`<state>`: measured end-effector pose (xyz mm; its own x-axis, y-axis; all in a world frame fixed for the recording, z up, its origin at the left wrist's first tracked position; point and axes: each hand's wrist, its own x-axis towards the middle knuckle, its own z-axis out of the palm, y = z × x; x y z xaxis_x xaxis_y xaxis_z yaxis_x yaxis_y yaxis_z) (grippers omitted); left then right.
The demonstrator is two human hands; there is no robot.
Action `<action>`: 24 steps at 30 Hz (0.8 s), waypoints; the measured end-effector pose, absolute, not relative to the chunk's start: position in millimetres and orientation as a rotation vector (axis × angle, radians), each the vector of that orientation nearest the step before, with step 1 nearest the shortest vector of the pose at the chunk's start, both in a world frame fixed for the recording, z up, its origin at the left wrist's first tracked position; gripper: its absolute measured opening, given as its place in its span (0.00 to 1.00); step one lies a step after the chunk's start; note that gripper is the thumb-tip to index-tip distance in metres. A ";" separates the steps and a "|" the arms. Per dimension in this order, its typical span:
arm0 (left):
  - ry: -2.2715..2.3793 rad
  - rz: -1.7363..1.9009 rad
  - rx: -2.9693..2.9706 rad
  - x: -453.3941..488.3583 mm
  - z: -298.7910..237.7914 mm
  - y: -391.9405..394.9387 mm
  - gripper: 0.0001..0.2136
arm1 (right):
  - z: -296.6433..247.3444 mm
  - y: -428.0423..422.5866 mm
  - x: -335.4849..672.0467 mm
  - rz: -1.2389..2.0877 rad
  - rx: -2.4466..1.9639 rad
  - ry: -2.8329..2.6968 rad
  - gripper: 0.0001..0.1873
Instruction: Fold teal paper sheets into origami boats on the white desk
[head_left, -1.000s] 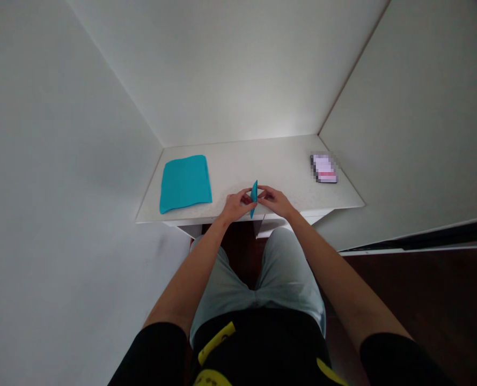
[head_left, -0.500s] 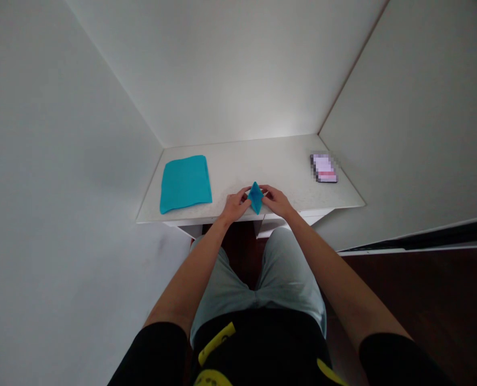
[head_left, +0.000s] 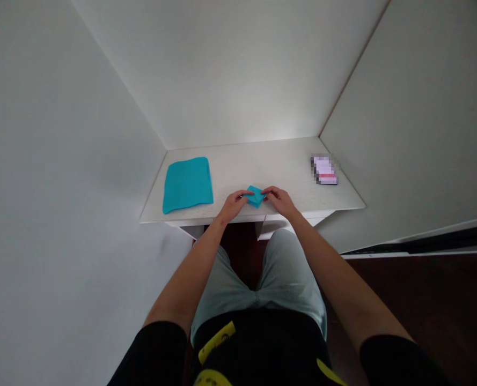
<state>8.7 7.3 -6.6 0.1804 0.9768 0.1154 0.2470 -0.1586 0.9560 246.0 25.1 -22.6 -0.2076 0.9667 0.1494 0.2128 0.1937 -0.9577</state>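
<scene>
A small folded piece of teal paper (head_left: 255,196) lies near the front edge of a white table (head_left: 262,161). My left hand (head_left: 233,204) pinches its left side and my right hand (head_left: 279,199) pinches its right side, fingers closed on it. The paper looks spread into a flat diamond shape between the two hands. My forearms reach forward over my lap.
A stack of square teal paper sheets (head_left: 188,184) lies at the table's left. A blurred small object (head_left: 324,170) sits at the right back. White walls close in the table on the left, back and right. Dark floor shows below.
The folded paper stood on edge between my fingers a second ago; it has since been opened and laid down flatter on the table. Both hands stayed on it.
</scene>
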 end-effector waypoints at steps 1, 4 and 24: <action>1.216 1.050 1.577 8.9 -6.7 7.5 0.10 | -22.2 24.1 244.9 1.099 -1.150 -1.605 0.12; 1.184 1.035 1.547 10.4 -9.0 7.7 0.12 | -20.7 22.6 242.1 1.116 -1.125 -1.622 0.19; 1.286 1.017 1.363 21.7 4.5 14.3 0.10 | -8.2 32.0 232.4 1.177 -1.184 -1.671 0.27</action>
